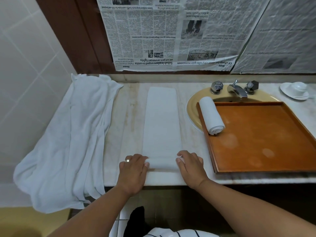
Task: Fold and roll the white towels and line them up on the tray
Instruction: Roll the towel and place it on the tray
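Note:
A white towel folded into a long narrow strip (pixel 161 120) lies on the counter, running away from me. Its near end is curled into a small roll (pixel 162 164). My left hand (pixel 133 170) grips the roll's left end and my right hand (pixel 190 165) grips its right end. One finished rolled towel (pixel 211 115) lies along the left edge of the wooden tray (pixel 266 134), which rests over the sink at the right.
A heap of loose white towels (pixel 71 134) covers the counter's left part and hangs over its front edge. Behind the tray are the yellow basin (pixel 192 106), a chrome tap (pixel 236 88) and a white cup on a saucer (pixel 295 90). Newspaper covers the wall.

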